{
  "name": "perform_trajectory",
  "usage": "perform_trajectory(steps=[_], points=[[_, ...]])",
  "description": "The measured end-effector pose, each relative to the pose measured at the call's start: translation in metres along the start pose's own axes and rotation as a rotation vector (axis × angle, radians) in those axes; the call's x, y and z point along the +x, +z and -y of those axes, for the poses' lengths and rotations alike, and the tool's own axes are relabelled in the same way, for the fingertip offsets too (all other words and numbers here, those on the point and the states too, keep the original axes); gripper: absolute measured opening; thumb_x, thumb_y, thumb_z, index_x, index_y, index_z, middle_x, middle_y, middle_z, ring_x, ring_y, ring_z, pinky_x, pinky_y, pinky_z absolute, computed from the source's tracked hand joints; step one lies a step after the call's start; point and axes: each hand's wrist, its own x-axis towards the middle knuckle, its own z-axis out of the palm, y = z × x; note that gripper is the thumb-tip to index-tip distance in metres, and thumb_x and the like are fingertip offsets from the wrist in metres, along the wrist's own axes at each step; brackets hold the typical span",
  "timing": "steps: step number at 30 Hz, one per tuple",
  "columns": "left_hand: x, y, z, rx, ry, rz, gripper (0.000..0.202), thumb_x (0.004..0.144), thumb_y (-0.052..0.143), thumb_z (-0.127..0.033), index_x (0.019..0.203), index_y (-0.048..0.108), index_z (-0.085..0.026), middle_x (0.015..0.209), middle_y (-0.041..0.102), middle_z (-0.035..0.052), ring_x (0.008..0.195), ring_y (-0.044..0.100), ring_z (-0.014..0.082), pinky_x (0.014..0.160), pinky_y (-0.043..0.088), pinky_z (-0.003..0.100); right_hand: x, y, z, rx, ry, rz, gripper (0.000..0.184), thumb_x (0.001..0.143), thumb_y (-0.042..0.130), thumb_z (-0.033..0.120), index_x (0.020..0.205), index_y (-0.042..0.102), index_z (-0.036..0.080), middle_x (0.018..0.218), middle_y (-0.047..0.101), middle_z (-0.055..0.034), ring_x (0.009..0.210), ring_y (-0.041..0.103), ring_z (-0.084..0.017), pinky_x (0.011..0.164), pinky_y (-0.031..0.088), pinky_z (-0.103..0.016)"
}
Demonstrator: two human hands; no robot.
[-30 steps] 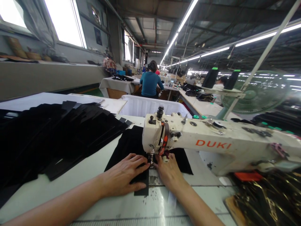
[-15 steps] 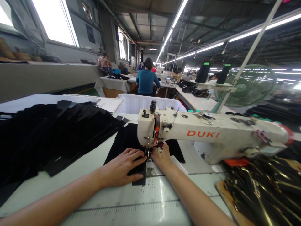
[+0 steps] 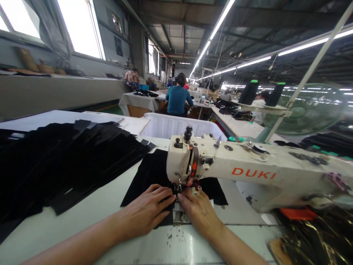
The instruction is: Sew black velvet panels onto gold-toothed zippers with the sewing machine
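A black fabric piece [image 3: 147, 173] lies flat under the head of a white sewing machine [image 3: 220, 162], spreading out on both sides of it. My left hand [image 3: 149, 209] rests on the fabric with fingers stretched out, their tips close to the presser foot [image 3: 178, 191]. Right of the foot is my right hand [image 3: 200, 209], laid low with the thumb tip beside the foot. Its other fingertips are partly hidden behind the machine's lower parts, but the hand looks open. The needle point itself cannot be made out.
A fanned pile of black strips [image 3: 68, 165] covers the left of the table. Black pieces with gold zippers [image 3: 322, 235] lie at the right. Behind the machine stands a white plastic bin [image 3: 162, 125]. A person in teal [image 3: 177, 99] sits further ahead; a green fan [image 3: 303, 110] stands right.
The view has turned left, so the machine sits further right in the picture. Less of the fabric's near end shows below my left hand. My right hand's back faces up more.
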Motion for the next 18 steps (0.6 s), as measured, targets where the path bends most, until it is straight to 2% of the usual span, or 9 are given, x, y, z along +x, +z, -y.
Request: perform_trajectory(steps=[3, 7, 11, 15, 18], points=[[-0.001, 0.005, 0.002, 0.025, 0.014, -0.003, 0.04, 0.099, 0.049, -0.022, 0.138, 0.05, -0.017, 0.135, 0.057, 0.0122, 0.125, 0.052, 0.0263, 0.108, 0.04, 0.045, -0.003, 0.006, -0.003, 0.016, 0.002, 0.003, 0.021, 0.091, 0.06, 0.008, 0.109, 0.065, 0.018, 0.097, 0.07, -0.0054, 0.091, 0.064, -0.023, 0.089, 0.048, -0.039], [-0.002, 0.009, 0.002, 0.076, 0.021, 0.016, 0.04, 0.099, 0.048, -0.018, 0.139, 0.049, -0.015, 0.136, 0.057, 0.0143, 0.128, 0.052, 0.0279, 0.109, 0.04, 0.05, -0.008, 0.006, -0.008, 0.07, -0.028, 0.054, 0.027, 0.094, 0.057, 0.011, 0.119, 0.061, 0.019, 0.1, 0.07, -0.0037, 0.101, 0.062, -0.024, 0.096, 0.046, -0.041], [-0.002, 0.008, 0.001, 0.096, 0.046, 0.018, 0.042, 0.097, 0.049, -0.015, 0.139, 0.05, -0.017, 0.137, 0.058, 0.0131, 0.128, 0.053, 0.0279, 0.108, 0.041, 0.051, -0.008, 0.008, -0.011, 0.075, -0.03, 0.065, 0.029, 0.095, 0.057, 0.013, 0.122, 0.06, 0.022, 0.104, 0.07, -0.0043, 0.101, 0.062, -0.024, 0.092, 0.048, -0.041], [-0.002, 0.006, 0.002, 0.088, 0.039, 0.019, 0.043, 0.097, 0.047, -0.014, 0.139, 0.049, -0.016, 0.138, 0.057, 0.0117, 0.127, 0.053, 0.0261, 0.109, 0.041, 0.047, -0.007, -0.001, -0.013, 0.099, -0.019, -0.016, 0.018, 0.096, 0.057, 0.019, 0.113, 0.065, 0.023, 0.102, 0.069, -0.0052, 0.101, 0.062, -0.022, 0.089, 0.05, -0.037], [-0.003, 0.007, 0.004, 0.073, 0.03, 0.016, 0.044, 0.097, 0.048, -0.017, 0.141, 0.049, -0.019, 0.14, 0.056, 0.0097, 0.127, 0.054, 0.0259, 0.109, 0.041, 0.046, -0.006, -0.015, -0.014, 0.08, 0.005, -0.116, 0.011, 0.096, 0.057, 0.02, 0.097, 0.068, 0.019, 0.091, 0.068, -0.0057, 0.089, 0.062, -0.02, 0.078, 0.051, -0.035]])
